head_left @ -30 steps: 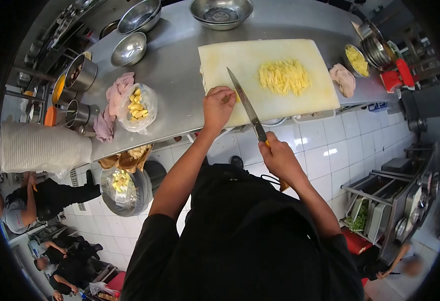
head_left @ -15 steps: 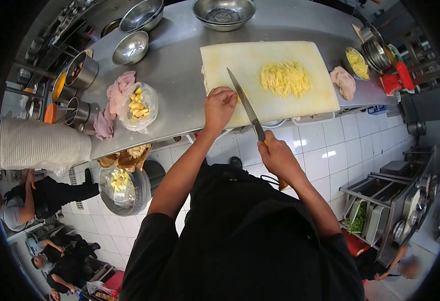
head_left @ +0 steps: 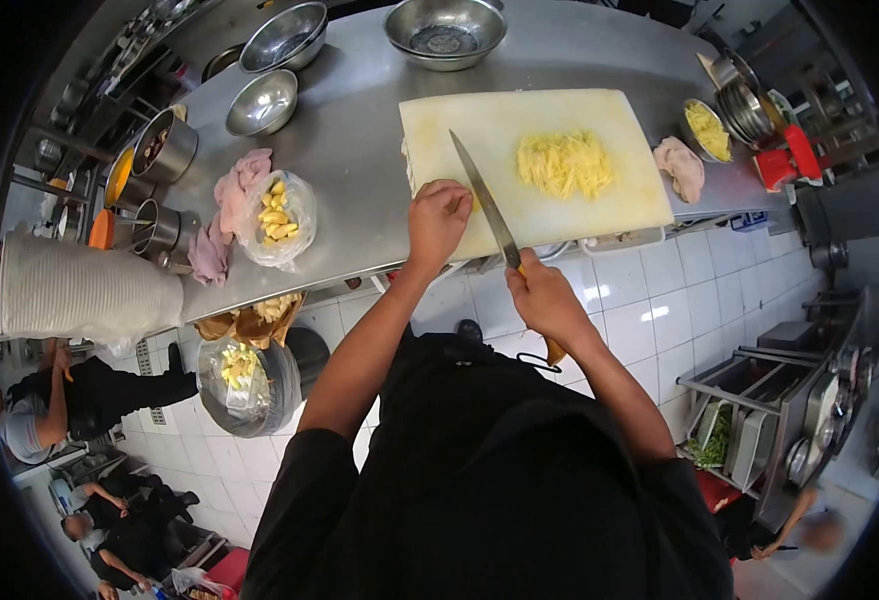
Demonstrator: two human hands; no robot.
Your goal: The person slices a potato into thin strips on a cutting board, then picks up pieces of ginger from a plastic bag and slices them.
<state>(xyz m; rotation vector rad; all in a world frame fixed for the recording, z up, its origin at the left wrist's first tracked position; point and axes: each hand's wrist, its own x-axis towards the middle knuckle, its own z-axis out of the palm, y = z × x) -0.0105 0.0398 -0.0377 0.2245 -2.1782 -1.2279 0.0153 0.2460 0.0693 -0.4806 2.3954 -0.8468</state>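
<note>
I see a steel table running across the scene, a white cutting board lying on it ahead of the person. At the table's left near end stands a tall stack of pale tubs in clear plastic. Metal bowls sit on the far side. Left of the board, a clear bag of yellow pieces rests against a pink cloth. A loose pile of yellow shreds lies on the right part of the board. The knife slants over the board, tip far and left, handle past the near edge. I make out the right hand clamped round that handle, apart from the left. The left hand is at the board's left near corner, just beside the blade, fingers bunched together; I cannot tell whether they grip anything.
</note>
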